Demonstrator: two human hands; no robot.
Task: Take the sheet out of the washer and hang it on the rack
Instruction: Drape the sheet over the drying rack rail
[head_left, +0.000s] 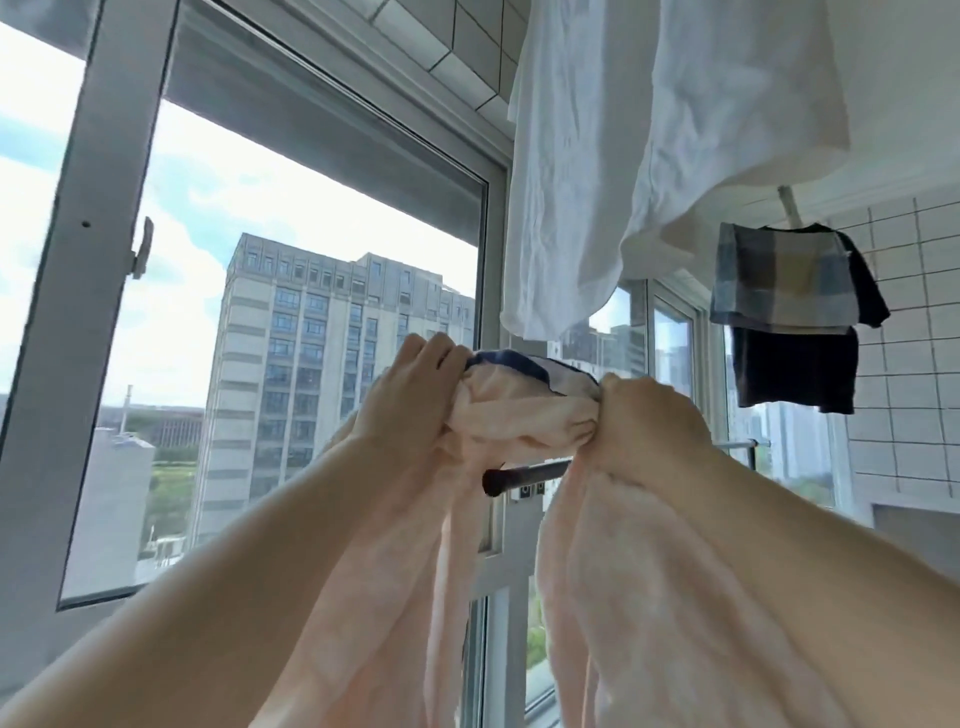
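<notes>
Both hands, left and right, are raised with fingers curled tight on the bunched top edge of the pink sheet, which hangs down in two folds over a dark rod, beneath a white cloth near the window.

Drying rack rods and the laundry on them

A dark metal rack rod runs level behind the pale pink sheet, whether touching it cannot be told; overhead, a crumpled white cloth hangs from a hidden support; a white rack pole carries 1 blue-and-grey checked towel over 1 black garment.
</notes>
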